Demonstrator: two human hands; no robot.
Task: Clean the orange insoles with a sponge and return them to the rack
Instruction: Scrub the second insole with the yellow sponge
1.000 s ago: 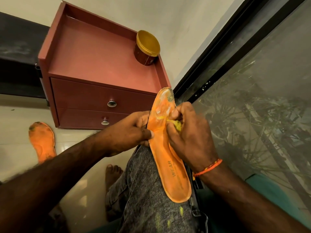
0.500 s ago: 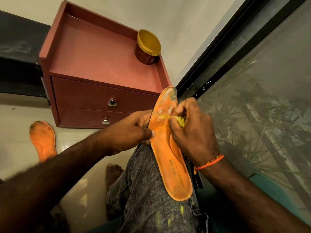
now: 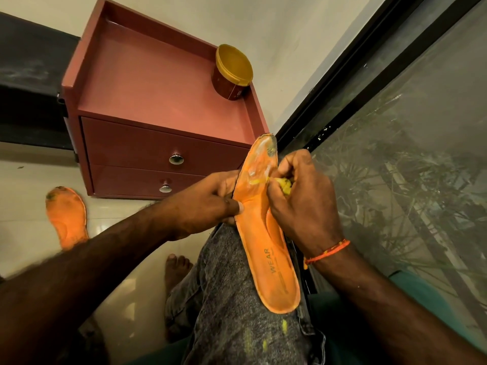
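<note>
An orange insole (image 3: pixel 266 241) marked "WEAR" lies along my thigh, heel toward me, toe up with white foam and dark grime on it. My left hand (image 3: pixel 208 206) grips its left edge, thumb on the top face. My right hand (image 3: pixel 303 198) squeezes a small yellow sponge (image 3: pixel 284 185) against the insole's forefoot. A second orange insole (image 3: pixel 67 217), dirty at the toe, lies on the floor at the left, partly hidden by my left forearm.
A reddish-brown drawer unit (image 3: pixel 158 106) with two knobs stands ahead, with a gold-lidded tub (image 3: pixel 233 72) on its top right corner. A dark-framed glass pane (image 3: pixel 395 167) runs along the right. My bare foot (image 3: pixel 178 270) rests on the pale tiled floor (image 3: pixel 23 196).
My right hand with the sponge has slid up the insole toward the toe. The insole's tip has risen slightly. My left hand holds the same grip.
</note>
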